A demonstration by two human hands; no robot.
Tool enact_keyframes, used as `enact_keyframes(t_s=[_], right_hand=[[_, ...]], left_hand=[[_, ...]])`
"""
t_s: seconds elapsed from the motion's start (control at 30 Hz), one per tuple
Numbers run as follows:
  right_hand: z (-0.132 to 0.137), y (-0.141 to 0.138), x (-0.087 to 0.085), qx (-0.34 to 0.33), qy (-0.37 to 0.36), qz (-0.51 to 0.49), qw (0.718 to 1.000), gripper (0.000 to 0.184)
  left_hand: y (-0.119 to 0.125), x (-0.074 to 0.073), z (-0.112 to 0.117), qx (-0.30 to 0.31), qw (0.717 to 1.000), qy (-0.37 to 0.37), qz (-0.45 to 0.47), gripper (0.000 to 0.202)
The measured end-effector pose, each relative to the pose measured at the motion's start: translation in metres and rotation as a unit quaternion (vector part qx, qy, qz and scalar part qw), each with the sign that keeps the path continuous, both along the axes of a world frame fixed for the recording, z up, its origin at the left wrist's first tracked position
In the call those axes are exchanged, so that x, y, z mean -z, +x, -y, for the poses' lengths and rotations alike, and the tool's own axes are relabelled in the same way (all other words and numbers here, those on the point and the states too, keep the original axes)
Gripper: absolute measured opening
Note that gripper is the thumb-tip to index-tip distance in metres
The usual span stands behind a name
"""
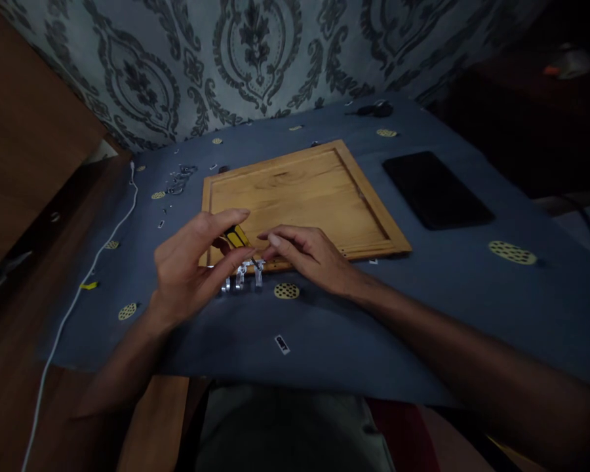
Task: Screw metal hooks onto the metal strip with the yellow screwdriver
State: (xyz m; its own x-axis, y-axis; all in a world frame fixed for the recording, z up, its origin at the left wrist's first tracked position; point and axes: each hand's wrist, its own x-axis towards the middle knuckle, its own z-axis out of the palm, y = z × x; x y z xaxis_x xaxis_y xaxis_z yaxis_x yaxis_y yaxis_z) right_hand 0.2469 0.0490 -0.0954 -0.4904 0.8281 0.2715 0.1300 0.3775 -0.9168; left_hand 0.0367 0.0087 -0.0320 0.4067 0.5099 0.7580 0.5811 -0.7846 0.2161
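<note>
My left hand (pixel 189 265) is curled around a small screwdriver (pixel 236 237) with a yellow and black handle, held at the near left corner of a wooden tray (pixel 324 196). My right hand (pixel 307 255) rests beside it, fingers bent and pinched toward the screwdriver's tip; what they hold is too small to name. Small silvery metal parts (pixel 240 275) lie just under both hands on the blue cloth (pixel 423 308).
A black phone (pixel 437 189) lies right of the tray. Tiny screws and parts (pixel 177 180) are scattered at the back left. A white cable (pixel 103 249) runs down the left edge. A small dark chip (pixel 282 343) lies near me. Patterned wall behind.
</note>
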Motion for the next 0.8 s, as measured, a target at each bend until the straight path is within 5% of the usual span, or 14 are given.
enact_keyframes(t_s=[0.8], right_hand=[[-0.001,0.002,0.0,0.008,0.017,0.012,1.0,0.041]], left_hand=[[-0.003,-0.012,-0.001,0.032,0.999,-0.016,-0.026,0.046]])
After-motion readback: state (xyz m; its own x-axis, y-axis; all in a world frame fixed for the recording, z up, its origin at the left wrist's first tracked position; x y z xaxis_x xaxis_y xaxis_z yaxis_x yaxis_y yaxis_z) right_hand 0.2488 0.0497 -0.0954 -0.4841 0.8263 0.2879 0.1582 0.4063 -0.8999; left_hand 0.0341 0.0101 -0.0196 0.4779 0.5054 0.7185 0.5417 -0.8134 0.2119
